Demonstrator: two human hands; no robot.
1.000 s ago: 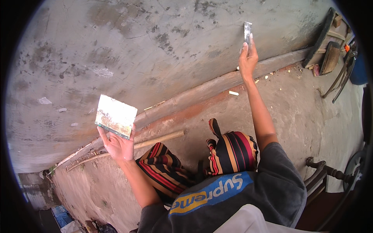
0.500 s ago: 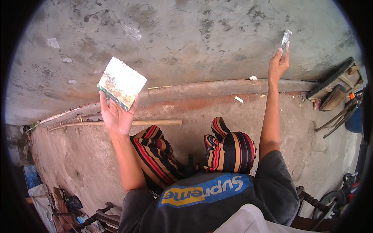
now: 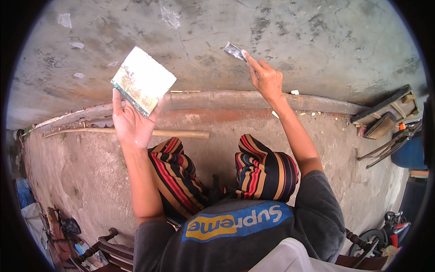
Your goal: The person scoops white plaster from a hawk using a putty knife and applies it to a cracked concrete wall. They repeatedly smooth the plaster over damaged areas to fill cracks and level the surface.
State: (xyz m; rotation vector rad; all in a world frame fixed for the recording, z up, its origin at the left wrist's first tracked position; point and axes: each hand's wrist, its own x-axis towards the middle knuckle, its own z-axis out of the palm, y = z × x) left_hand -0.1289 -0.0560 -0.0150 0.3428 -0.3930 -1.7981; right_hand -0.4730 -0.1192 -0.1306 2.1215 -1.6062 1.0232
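A white, square flat board (image 3: 146,75) with brownish stains and a dark greenish edge rests on my left hand (image 3: 133,124), whose fingers and thumb support it from below. Up and right of it, my right hand (image 3: 267,79) grips a small flat grey scraper (image 3: 234,51) smeared with white, held in front of the stained concrete wall (image 3: 312,41). Several pale patches mark the wall at the upper left. My legs (image 3: 265,172), in striped cloth, are below between my forearms.
A concrete ledge (image 3: 226,100) runs along the wall's foot, with a long wooden stick (image 3: 181,134) on the floor (image 3: 81,181). Right are wooden boards (image 3: 380,122), a blue container (image 3: 403,154) and a wheeled vehicle (image 3: 392,231). Chair arms (image 3: 95,247) flank me; clutter lies at lower left.
My right hand and scraper have swung leftward toward the board, the scraper tilting from upright to diagonal. The view has turned, so the wall now runs level and the board appears higher.
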